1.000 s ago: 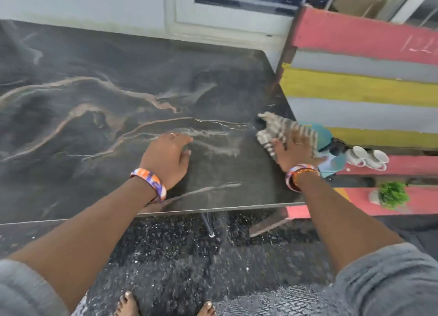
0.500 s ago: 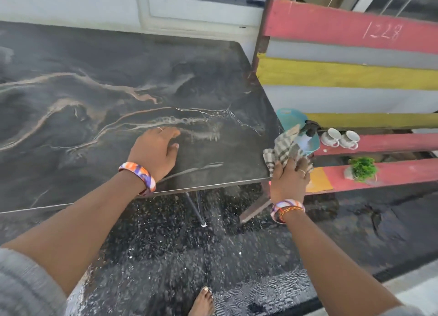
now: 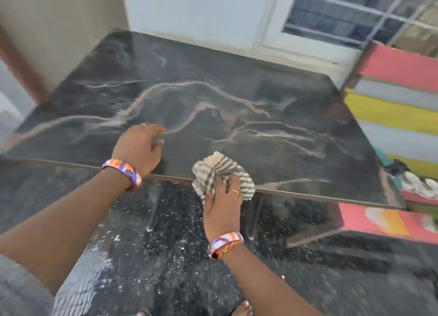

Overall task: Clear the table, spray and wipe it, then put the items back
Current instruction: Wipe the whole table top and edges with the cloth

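The dark marble table (image 3: 237,83) with pale veins fills the middle of the view and carries nothing but my hands and the cloth. My right hand (image 3: 221,204) grips a striped grey-and-white cloth (image 3: 218,166) at the table's near edge, the cloth lying partly on the top and partly hanging over the rim. My left hand (image 3: 139,147) rests flat on the tabletop just left of the cloth, fingers spread. Both wrists wear coloured bangles.
A bench of pink, grey and yellow planks (image 3: 398,102) stands against the table's right side. White cups (image 3: 419,185) and a teal item with a dark top (image 3: 398,167) sit on its seat. Speckled dark floor lies below; a wall and window stand behind.
My right hand has carried the cloth from the table's right corner leftward to the middle of the near edge. The view swung left. My left hand stayed on the tabletop.
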`<state>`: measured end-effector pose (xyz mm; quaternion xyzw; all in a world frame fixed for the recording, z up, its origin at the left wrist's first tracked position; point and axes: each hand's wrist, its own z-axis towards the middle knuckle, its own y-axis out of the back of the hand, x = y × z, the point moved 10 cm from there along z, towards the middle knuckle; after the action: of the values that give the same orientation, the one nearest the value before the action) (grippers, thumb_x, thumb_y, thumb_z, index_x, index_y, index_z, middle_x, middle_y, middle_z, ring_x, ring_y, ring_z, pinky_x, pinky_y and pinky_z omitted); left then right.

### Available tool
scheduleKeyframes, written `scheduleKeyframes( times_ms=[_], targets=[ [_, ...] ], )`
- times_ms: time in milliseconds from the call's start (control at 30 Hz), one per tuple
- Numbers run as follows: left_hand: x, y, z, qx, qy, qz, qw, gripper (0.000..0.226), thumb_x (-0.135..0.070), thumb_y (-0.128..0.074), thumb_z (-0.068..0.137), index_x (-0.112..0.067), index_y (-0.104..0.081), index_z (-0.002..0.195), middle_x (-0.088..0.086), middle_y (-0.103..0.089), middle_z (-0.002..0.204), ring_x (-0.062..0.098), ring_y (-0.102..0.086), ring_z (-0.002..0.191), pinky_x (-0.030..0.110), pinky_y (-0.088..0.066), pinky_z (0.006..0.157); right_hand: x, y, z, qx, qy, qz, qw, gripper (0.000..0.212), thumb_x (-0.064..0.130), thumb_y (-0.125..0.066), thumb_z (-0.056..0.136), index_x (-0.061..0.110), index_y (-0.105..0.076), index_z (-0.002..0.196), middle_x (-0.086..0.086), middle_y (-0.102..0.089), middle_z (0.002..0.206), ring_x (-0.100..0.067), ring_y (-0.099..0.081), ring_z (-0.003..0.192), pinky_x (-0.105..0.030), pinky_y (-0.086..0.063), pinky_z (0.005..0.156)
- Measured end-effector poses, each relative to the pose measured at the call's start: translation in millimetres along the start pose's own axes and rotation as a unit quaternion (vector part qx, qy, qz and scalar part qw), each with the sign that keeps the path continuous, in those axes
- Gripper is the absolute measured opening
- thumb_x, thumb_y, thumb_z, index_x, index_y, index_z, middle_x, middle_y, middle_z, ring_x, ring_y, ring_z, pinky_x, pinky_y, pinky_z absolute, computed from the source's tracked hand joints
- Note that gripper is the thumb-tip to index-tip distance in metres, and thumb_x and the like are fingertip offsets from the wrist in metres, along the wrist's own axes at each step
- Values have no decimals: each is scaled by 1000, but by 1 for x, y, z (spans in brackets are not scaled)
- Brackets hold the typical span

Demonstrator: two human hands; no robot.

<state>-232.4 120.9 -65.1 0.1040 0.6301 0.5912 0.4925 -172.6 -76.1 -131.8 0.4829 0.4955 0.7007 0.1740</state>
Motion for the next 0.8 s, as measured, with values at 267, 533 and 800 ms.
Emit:
scheduleKeyframes(
  times_ms=[267, 533, 800],
  targets=[
    [172, 108, -55, -96, 165, 5, 982, 31, -5, -57, 83, 0, -62, 113, 26, -63, 116, 42, -58, 107, 47, -45, 97, 195, -103, -27, 205, 179, 125, 954, 46, 3, -46, 86, 11, -50, 131, -15, -36, 144, -30, -39, 129, -23, -32, 102],
    [229, 151, -81, -125, 199, 34, 971, 33, -1, -55, 81, 0, -62, 113, 28, -64, 113, 45, -58, 105, 49, -47, 92, 223, -31, 48, -34, 174, 231, 957, 45, -9, -47, 78, 10, -64, 115, -14, -62, 120, -24, -54, 112, -15, -30, 95],
    [251, 125, -88, -80, 220, 13, 972, 32, -5, -53, 84, -3, -61, 115, 26, -65, 112, 41, -58, 107, 48, -47, 93, 153, -79, 113, 69, 30, -135, 988, 45, 27, -35, 94, 27, -36, 139, -12, -43, 143, -40, -32, 131, -52, -36, 101]
  ],
)
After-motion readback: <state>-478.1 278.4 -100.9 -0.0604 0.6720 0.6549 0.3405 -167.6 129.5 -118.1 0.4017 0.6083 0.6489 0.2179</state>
